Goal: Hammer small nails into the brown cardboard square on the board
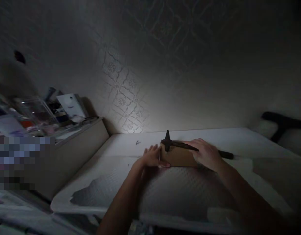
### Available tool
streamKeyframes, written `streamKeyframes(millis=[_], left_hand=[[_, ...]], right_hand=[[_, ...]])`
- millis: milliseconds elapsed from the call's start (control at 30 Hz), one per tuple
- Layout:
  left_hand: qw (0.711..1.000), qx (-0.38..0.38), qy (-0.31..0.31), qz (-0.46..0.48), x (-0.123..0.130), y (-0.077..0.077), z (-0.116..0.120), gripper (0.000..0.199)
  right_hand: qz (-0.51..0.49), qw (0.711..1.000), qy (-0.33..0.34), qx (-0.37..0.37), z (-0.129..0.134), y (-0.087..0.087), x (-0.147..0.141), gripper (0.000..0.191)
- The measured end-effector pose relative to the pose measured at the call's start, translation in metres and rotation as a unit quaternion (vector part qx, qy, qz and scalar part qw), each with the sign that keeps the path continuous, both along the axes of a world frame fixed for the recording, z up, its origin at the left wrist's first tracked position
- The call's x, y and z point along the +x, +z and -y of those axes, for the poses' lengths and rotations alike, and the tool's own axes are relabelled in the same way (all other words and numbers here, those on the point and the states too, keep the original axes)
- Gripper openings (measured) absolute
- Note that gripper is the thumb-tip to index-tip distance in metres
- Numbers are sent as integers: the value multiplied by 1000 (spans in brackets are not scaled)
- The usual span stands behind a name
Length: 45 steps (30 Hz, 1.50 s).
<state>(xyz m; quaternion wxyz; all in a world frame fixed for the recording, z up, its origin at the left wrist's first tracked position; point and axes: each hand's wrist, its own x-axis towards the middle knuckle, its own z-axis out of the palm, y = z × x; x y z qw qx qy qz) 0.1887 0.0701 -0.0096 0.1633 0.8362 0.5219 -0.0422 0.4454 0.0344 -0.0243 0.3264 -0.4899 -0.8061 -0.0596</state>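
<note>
A dark hammer [183, 145] lies across above a brown flat board [181, 158] on the white table. My right hand [207, 153] is wrapped round the hammer's handle, whose end sticks out to the right. The hammer's head is over the board's left part; whether it touches the board cannot be made out. At the board's left edge is my left hand [154, 156], with its thumb along the near edge and its fingers by the far left corner, holding the board.
White table [91, 195] has a grey patterned patch. On the left, a raised cabinet [77, 147] carries a white box [72, 106] and a clear container [39, 112]. Small dark marks [138, 142] lie near the wall. A black T-shaped object [282, 124] is at right.
</note>
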Motion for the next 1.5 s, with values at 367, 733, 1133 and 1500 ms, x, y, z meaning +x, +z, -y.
streamKeyframes(millis=[367,733,1133,1500], left_hand=[[1000,5,-3,-7,1,2,2,113],[1000,0,2,3,0,1,1,113],[1000,6,0,15,-2,-4,-1,115],[988,50,69,128,-4,-7,-9,89]], right_hand=[[-4,1000,5,-13,1,2,0,44],[-11,999,-19,-50,-3,-3,5,43],[-89,974,-199,-57,-9,-11,24,33],[-72,929,-349,-98,-13,-22,42,34]])
